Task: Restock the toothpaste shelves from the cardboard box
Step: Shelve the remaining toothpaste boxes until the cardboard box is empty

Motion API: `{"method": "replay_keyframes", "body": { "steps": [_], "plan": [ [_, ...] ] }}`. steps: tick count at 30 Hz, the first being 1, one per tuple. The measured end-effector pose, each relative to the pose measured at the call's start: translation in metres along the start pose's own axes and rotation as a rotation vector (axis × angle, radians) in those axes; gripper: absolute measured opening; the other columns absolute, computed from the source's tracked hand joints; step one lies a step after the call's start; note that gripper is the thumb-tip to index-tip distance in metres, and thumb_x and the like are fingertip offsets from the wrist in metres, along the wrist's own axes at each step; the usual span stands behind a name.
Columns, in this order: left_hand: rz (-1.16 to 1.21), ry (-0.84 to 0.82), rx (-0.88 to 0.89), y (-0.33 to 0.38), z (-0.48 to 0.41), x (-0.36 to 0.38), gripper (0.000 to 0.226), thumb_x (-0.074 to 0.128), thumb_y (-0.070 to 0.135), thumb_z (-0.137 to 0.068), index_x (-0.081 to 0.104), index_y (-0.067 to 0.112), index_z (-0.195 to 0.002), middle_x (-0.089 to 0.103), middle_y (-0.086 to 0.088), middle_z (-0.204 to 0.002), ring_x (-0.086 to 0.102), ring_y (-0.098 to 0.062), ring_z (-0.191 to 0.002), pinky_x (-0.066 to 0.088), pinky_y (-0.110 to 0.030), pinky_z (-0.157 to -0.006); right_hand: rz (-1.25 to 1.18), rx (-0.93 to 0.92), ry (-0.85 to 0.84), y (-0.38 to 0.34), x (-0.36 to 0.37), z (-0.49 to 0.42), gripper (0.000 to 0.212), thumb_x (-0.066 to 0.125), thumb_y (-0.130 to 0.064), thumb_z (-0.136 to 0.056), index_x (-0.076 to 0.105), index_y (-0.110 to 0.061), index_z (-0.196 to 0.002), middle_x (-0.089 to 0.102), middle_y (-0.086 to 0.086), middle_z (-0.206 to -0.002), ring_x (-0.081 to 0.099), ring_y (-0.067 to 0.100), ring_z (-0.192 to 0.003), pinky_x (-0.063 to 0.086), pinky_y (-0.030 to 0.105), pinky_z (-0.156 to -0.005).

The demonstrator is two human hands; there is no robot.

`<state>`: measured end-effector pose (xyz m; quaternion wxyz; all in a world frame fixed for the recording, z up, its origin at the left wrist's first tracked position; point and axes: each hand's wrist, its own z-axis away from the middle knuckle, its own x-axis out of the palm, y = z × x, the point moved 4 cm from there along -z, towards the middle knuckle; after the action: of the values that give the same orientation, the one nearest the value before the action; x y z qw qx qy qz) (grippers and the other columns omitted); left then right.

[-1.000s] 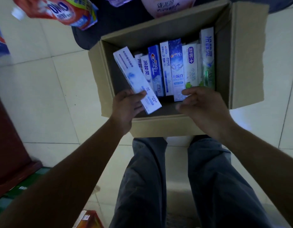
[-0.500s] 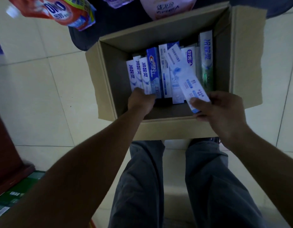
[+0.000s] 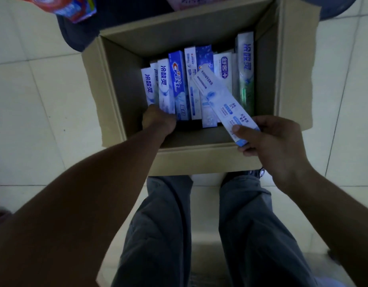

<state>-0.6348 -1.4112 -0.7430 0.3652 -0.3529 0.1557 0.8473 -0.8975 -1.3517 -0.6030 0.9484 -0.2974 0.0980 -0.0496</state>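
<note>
Toothpaste cartons (image 3: pixel 180 85) stand on end in a row inside the open cardboard box (image 3: pixel 125 94), which sits on the tiled floor (image 3: pixel 34 100) in front of our knees. We note the right hand (image 3: pixel 270 141) clamped on the near end of one pale blue carton (image 3: pixel 218 96), held tilted above the row. The left hand (image 3: pixel 158 121) is down inside the box at the row's left end, touching the cartons there; we cannot tell whether its fingers are closed on one.
</note>
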Motion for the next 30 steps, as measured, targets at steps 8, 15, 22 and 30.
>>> {"method": "replay_keyframes", "body": {
  "steps": [8,15,22,30],
  "plan": [
    [0.194,0.267,0.393,-0.013,0.091,-0.152,0.026,0.071,0.022,-0.083,0.071,0.005,-0.104,0.067,-0.022,-0.101,0.062,-0.038,-0.096,0.042,-0.033,-0.08,0.057,-0.094,-0.008,-0.087,-0.008,0.058,0.006,0.08,-0.019,-0.08,0.077,-0.023,-0.077,0.071,-0.003,-0.063,0.061,0.007,-0.051,0.046,0.018,-0.046],
    [0.696,0.376,0.607,-0.02,0.218,-0.307,0.031,0.078,0.026,-0.088,0.061,0.024,-0.114,0.065,0.004,-0.111,0.064,-0.014,-0.102,0.051,-0.022,-0.087,0.052,-0.239,-0.101,-0.235,-0.035,0.161,0.005,0.079,-0.012,-0.082,0.076,-0.013,-0.087,0.071,0.017,-0.079,0.067,0.024,-0.062,0.061,0.043,-0.059],
    [0.84,0.556,0.8,0.011,0.34,-0.468,0.022,0.052,0.017,-0.081,0.071,0.016,-0.092,0.069,-0.003,-0.094,0.062,0.006,-0.093,0.042,-0.006,-0.084,0.133,-0.586,-0.282,-0.376,-0.055,0.302,0.03,0.078,0.004,-0.08,0.081,-0.023,-0.094,0.079,0.002,-0.09,0.075,0.018,-0.082,0.06,0.031,-0.067],
    [0.773,0.119,0.75,0.046,0.439,-0.622,0.05,0.062,0.079,-0.077,0.08,0.032,-0.084,0.077,0.004,-0.083,0.068,0.001,-0.08,0.053,-0.028,-0.079,0.059,-1.04,-0.299,-0.483,-0.079,0.452,0.037,0.081,0.006,-0.07,0.081,-0.019,-0.098,0.079,0.003,-0.098,0.074,0.015,-0.089,0.058,0.028,-0.078]
  ]
}}
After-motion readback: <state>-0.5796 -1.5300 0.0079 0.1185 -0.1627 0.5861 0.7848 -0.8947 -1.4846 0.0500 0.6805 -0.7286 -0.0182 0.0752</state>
